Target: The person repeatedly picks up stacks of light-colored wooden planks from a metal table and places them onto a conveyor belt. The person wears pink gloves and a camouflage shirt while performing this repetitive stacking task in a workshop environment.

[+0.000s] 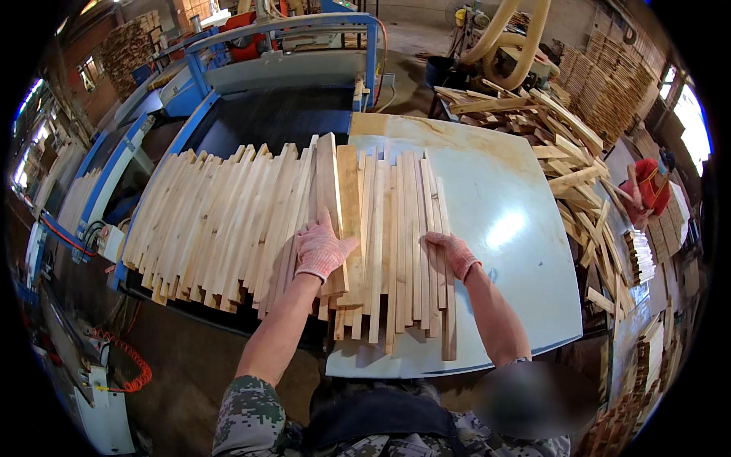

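Note:
A row of pale wooden strips (221, 221) lies side by side across a dark conveyor and a light tabletop (502, 289). My left hand (321, 247), in a pinkish knit glove, is closed over a thicker wooden board (327, 183) on top of the row. Its index finger points along the board and its thumb reaches over the right side. My right hand (457, 257), gloved alike, rests against the row's right end with the thumb over the outer strips (444, 305). Its other fingers are partly hidden but look extended. A browner board (349, 198) lies right of the held one.
A blue-framed machine (282, 38) stands behind the conveyor (274, 118). Loose wood offcuts (575, 183) pile up beyond the table's right edge. A person in red (647, 186) is at far right. A coiled orange hose (137, 365) hangs at lower left.

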### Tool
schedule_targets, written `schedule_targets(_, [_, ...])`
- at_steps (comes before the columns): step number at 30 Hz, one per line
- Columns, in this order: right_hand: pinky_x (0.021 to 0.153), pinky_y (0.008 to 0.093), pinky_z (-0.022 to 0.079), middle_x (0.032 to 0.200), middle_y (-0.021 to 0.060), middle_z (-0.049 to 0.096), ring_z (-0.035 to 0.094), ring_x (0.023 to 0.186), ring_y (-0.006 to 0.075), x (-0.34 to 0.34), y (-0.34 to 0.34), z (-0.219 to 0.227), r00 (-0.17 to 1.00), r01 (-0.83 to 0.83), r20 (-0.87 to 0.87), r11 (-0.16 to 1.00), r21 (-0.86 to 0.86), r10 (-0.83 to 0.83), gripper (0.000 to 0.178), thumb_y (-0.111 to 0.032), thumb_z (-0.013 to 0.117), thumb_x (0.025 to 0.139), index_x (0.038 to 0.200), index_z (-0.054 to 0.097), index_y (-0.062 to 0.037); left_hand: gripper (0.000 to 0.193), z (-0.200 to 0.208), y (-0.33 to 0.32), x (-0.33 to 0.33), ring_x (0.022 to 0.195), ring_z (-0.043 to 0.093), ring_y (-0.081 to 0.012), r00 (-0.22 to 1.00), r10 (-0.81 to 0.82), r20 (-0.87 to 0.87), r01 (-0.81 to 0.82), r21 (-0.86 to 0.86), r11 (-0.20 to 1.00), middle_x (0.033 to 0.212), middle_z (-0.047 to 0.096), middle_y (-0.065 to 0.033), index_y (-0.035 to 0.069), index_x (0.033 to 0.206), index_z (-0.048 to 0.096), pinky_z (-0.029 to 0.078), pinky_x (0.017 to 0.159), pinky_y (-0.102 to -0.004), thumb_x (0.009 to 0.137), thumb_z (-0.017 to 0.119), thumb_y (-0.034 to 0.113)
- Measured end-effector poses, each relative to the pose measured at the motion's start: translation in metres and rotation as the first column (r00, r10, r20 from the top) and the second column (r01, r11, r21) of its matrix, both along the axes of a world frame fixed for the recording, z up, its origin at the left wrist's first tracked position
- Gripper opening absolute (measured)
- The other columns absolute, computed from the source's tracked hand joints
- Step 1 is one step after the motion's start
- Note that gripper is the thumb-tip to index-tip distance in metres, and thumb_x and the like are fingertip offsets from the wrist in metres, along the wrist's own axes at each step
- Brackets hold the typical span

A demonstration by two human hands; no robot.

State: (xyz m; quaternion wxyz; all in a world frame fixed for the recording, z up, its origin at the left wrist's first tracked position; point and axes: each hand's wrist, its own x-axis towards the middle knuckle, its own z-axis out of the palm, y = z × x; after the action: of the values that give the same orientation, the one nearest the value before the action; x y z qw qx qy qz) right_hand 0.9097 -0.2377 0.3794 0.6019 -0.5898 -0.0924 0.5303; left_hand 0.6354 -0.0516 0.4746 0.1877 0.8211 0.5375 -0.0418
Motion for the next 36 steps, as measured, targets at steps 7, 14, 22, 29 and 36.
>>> schedule_targets(7, [0.093,0.0456,0.058,0.116,0.0259,0.074,0.074,0.104,0.0389,-0.017,-0.008,0.067,0.415,-0.025,0.615,0.685,-0.729,0.670,0.084,-0.074,0.049,0.098,0.123,0.071,0.0031,0.116,0.016,-0.043,0.013,0.142,0.050,-0.0414,0.999,-0.045,-0.010,0.045,0.039,0.998,0.159,0.042,-0.0269,0.008,0.166,0.026,0.044,0.118,-0.0473,0.077,0.085,0.055])
schedule_targets(14, [0.107,0.0500,0.049,0.133,0.0271,0.064,0.063,0.124,0.0433,-0.013,-0.014,0.023,0.452,0.084,0.779,0.848,-0.523,0.436,0.082,-0.073,0.041,0.102,0.130,0.067,-0.0007,0.106,0.000,-0.012,0.001,0.129,0.063,-0.0339,0.856,0.150,0.495,-0.035,-0.232,0.972,0.145,0.057,-0.0274,0.002,0.164,0.029,0.050,0.111,-0.0426,0.079,0.083,0.036])
schedule_targets(22, [0.105,0.0511,0.050,0.131,0.0265,0.065,0.063,0.123,0.0442,-0.007,-0.023,0.031,0.511,0.013,0.741,0.857,-0.514,0.437,0.076,-0.070,0.046,0.101,0.128,0.065,-0.0016,0.101,0.009,-0.051,0.030,0.136,0.058,-0.0393,0.987,0.004,0.158,-0.010,0.038,0.999,0.151,0.052,-0.0306,-0.003,0.161,0.032,0.049,0.114,-0.0446,0.079,0.083,0.026])
schedule_targets(29, [0.107,0.0490,0.049,0.135,0.0260,0.063,0.062,0.127,0.0414,-0.003,-0.025,0.027,0.470,-0.046,0.750,0.861,-0.507,0.466,0.080,-0.072,0.045,0.101,0.132,0.063,-0.0015,0.109,-0.005,-0.038,0.012,0.126,0.064,-0.0325,0.832,0.156,0.532,-0.021,-0.251,0.968,0.141,0.061,-0.0279,0.002,0.165,0.028,0.049,0.110,-0.0404,0.077,0.086,0.034])
schedule_targets(36, [0.105,0.0483,0.050,0.135,0.0239,0.064,0.063,0.125,0.0421,0.021,-0.029,-0.020,0.519,-0.058,0.805,0.952,-0.301,0.286,0.078,-0.069,0.053,0.099,0.144,0.058,-0.0047,0.091,0.001,-0.062,0.001,0.125,0.061,-0.0241,0.518,0.381,0.766,0.133,-0.512,0.849,0.142,0.060,-0.0144,0.003,0.164,0.035,0.049,0.107,-0.0380,0.085,0.078,0.022])
